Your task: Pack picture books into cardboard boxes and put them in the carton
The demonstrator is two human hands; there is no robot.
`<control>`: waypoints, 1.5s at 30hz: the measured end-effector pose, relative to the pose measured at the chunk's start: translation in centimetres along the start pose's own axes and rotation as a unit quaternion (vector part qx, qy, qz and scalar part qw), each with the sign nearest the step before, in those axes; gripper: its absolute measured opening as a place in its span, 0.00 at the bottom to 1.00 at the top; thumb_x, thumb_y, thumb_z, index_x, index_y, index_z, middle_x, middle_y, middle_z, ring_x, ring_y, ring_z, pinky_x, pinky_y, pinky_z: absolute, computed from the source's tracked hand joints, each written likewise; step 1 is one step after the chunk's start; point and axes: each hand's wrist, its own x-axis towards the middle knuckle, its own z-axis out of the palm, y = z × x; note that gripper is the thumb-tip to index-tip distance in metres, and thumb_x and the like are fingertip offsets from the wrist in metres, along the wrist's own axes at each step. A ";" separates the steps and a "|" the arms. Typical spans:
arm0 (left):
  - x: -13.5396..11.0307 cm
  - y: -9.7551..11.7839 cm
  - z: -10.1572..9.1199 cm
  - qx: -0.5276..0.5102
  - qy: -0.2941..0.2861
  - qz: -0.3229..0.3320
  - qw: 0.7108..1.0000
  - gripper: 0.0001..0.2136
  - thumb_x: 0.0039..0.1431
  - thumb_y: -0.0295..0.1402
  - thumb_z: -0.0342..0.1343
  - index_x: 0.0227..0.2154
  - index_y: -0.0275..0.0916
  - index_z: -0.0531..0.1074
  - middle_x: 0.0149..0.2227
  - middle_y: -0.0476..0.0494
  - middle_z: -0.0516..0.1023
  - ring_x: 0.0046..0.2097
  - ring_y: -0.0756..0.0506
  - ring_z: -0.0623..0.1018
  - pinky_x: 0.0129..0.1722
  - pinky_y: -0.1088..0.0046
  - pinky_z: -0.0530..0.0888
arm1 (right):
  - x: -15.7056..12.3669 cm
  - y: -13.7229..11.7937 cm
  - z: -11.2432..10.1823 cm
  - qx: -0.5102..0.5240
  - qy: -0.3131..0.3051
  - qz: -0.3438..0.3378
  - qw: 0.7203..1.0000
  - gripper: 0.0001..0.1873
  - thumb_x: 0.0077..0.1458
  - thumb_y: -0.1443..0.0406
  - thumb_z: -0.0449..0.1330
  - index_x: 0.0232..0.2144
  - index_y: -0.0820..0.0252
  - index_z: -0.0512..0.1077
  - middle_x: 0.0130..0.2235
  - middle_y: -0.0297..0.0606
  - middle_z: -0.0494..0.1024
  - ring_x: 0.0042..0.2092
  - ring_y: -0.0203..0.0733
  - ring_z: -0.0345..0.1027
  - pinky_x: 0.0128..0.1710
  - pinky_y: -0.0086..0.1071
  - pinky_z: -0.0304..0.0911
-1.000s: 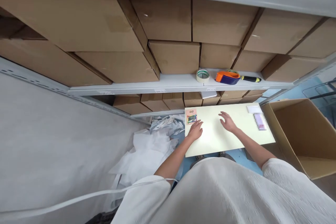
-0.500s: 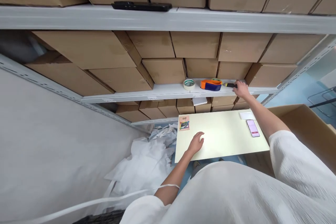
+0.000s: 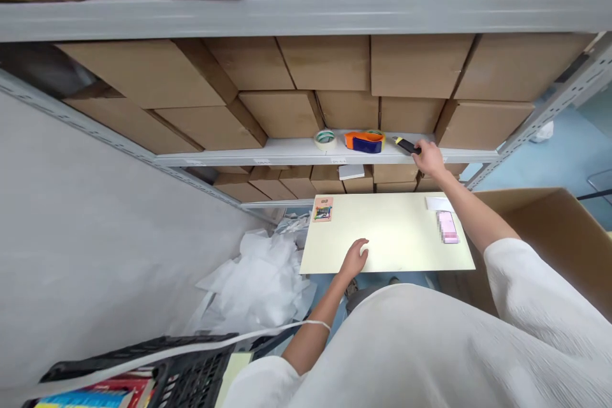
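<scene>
My right hand is closed around one end of a black-and-yellow utility knife at the front of the middle shelf. The knife's yellow end points left, toward an orange-and-blue tape dispenser. Left of the dispenser is a roll of tape. My left hand is over the front part of a pale tabletop, fingers loosely apart and holding nothing. A small picture-covered booklet lies at the tabletop's far left corner. A phone lies at its right, by a white slip.
Cardboard boxes fill the shelves ahead. A large open carton stands at the right. Crumpled white packing sheets are heaped on the floor at left, behind a black crate of books. A white cord crosses near my left arm.
My right hand has tightened on the knife, which now sits tilted in it. My left hand stays over the tabletop. The view has shifted, bringing the black crate into sight.
</scene>
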 end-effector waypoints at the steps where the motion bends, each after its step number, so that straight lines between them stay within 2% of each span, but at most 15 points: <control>1: -0.1 0.2 0.7 -0.005 -0.006 -0.005 1.000 0.18 0.66 0.25 0.56 0.56 0.43 0.79 0.62 0.38 0.80 0.66 0.41 0.77 0.71 0.53 0.71 | -2.0 0.3 0.2 0.025 0.022 0.001 0.999 0.15 0.62 0.60 0.60 0.51 0.57 0.72 0.49 0.52 0.81 0.52 0.61 0.69 0.52 0.47 0.65; 3: -0.3 0.7 2.1 -0.015 -0.024 -0.019 0.999 0.18 0.66 0.26 0.55 0.56 0.43 0.79 0.63 0.38 0.79 0.66 0.41 0.78 0.70 0.53 0.72 | -7.0 0.8 1.3 0.067 0.050 0.025 0.996 0.13 0.63 0.59 0.60 0.49 0.55 0.71 0.49 0.49 0.80 0.51 0.58 0.70 0.51 0.45 0.66; 5: -0.5 1.1 3.3 -0.022 -0.047 -0.032 0.998 0.18 0.67 0.26 0.55 0.56 0.43 0.78 0.63 0.38 0.79 0.65 0.41 0.78 0.69 0.53 0.73 | -12.7 1.3 3.1 0.091 0.029 0.070 0.993 0.10 0.62 0.59 0.60 0.44 0.53 0.70 0.47 0.46 0.79 0.49 0.55 0.70 0.49 0.43 0.66; 8: -0.5 1.5 4.6 -0.024 -0.081 -0.042 0.996 0.18 0.67 0.26 0.55 0.56 0.43 0.78 0.64 0.37 0.78 0.65 0.40 0.78 0.68 0.53 0.74 | -21.1 2.0 6.4 0.090 -0.079 0.179 0.977 0.08 0.61 0.58 0.61 0.39 0.52 0.68 0.42 0.41 0.78 0.45 0.52 0.71 0.43 0.39 0.64; 10: -0.4 1.7 4.9 -0.019 -0.101 -0.042 0.994 0.18 0.67 0.27 0.55 0.57 0.43 0.78 0.64 0.37 0.78 0.65 0.40 0.78 0.69 0.54 0.73 | -25.2 2.5 8.4 0.066 -0.150 0.257 0.953 0.07 0.63 0.58 0.61 0.39 0.53 0.67 0.42 0.41 0.78 0.44 0.50 0.72 0.39 0.37 0.62; 13: -0.2 2.1 4.7 -0.003 -0.122 -0.042 0.992 0.18 0.67 0.28 0.55 0.57 0.43 0.78 0.64 0.37 0.78 0.65 0.40 0.78 0.69 0.54 0.73 | -28.8 3.4 10.5 0.031 -0.229 0.317 0.920 0.06 0.66 0.60 0.60 0.42 0.55 0.68 0.46 0.45 0.78 0.46 0.50 0.72 0.38 0.36 0.59; 17: -0.2 2.5 3.9 0.030 -0.128 -0.041 0.990 0.18 0.66 0.28 0.55 0.57 0.43 0.78 0.63 0.39 0.79 0.65 0.40 0.78 0.70 0.54 0.72 | -30.0 4.8 12.0 -0.004 -0.283 0.328 0.901 0.10 0.69 0.61 0.58 0.50 0.57 0.69 0.50 0.51 0.76 0.52 0.54 0.70 0.41 0.37 0.62; 22: -1.1 2.8 2.9 0.054 -0.141 -0.052 0.987 0.19 0.66 0.27 0.54 0.57 0.43 0.78 0.63 0.39 0.80 0.64 0.40 0.78 0.70 0.54 0.73 | -29.6 6.6 13.1 -0.031 -0.292 0.322 0.900 0.18 0.70 0.62 0.55 0.60 0.58 0.66 0.56 0.55 0.73 0.58 0.58 0.67 0.47 0.41 0.64; 26: -2.0 2.6 2.0 0.068 -0.147 -0.070 0.984 0.19 0.67 0.27 0.54 0.57 0.42 0.78 0.63 0.38 0.79 0.65 0.40 0.78 0.70 0.54 0.73 | -29.6 7.2 13.6 -0.042 -0.306 0.302 0.902 0.22 0.70 0.63 0.53 0.63 0.60 0.65 0.59 0.59 0.71 0.59 0.61 0.65 0.50 0.44 0.64; 30: -2.0 2.5 1.4 0.068 -0.150 -0.068 0.984 0.19 0.67 0.27 0.54 0.58 0.43 0.78 0.64 0.39 0.79 0.65 0.40 0.77 0.70 0.54 0.72 | -29.5 6.7 13.7 -0.065 -0.289 0.296 0.908 0.21 0.71 0.60 0.53 0.61 0.61 0.67 0.61 0.60 0.70 0.61 0.63 0.63 0.55 0.48 0.61; 33: -1.4 2.5 1.0 0.062 -0.149 -0.054 0.985 0.19 0.67 0.27 0.53 0.58 0.42 0.78 0.63 0.39 0.79 0.65 0.40 0.77 0.70 0.54 0.72 | -27.6 5.1 13.0 -0.056 -0.238 0.277 0.929 0.20 0.72 0.60 0.51 0.60 0.61 0.68 0.60 0.59 0.70 0.60 0.63 0.62 0.56 0.48 0.60; 36: -0.5 2.6 0.2 0.053 -0.137 -0.033 0.989 0.20 0.66 0.26 0.53 0.58 0.42 0.78 0.63 0.39 0.79 0.65 0.40 0.77 0.70 0.54 0.72 | -22.9 2.0 11.3 -0.006 -0.155 0.201 0.967 0.20 0.71 0.62 0.49 0.59 0.61 0.70 0.58 0.57 0.72 0.58 0.61 0.63 0.57 0.48 0.60; 39: 0.3 2.6 -0.8 0.040 -0.117 -0.011 0.992 0.20 0.66 0.26 0.53 0.57 0.42 0.78 0.62 0.39 0.80 0.63 0.40 0.79 0.69 0.54 0.73 | -16.1 -2.4 8.7 0.027 -0.069 0.089 0.993 0.21 0.73 0.60 0.47 0.60 0.61 0.71 0.59 0.56 0.72 0.58 0.61 0.63 0.59 0.49 0.60; 42: 0.7 2.3 -2.0 0.028 -0.092 0.000 0.995 0.19 0.65 0.26 0.54 0.56 0.43 0.79 0.61 0.39 0.81 0.61 0.41 0.80 0.67 0.55 0.75 | -8.9 -7.4 6.1 0.024 -0.019 -0.012 0.999 0.23 0.73 0.60 0.48 0.63 0.61 0.71 0.61 0.56 0.71 0.59 0.62 0.61 0.60 0.50 0.59; 45: 0.5 1.6 -3.2 0.016 -0.071 -0.002 0.997 0.19 0.65 0.26 0.54 0.56 0.43 0.79 0.61 0.39 0.81 0.61 0.41 0.81 0.67 0.55 0.75 | -2.4 -11.4 4.4 -0.001 -0.008 -0.075 0.997 0.28 0.72 0.60 0.49 0.68 0.62 0.66 0.67 0.57 0.69 0.62 0.65 0.58 0.61 0.53 0.57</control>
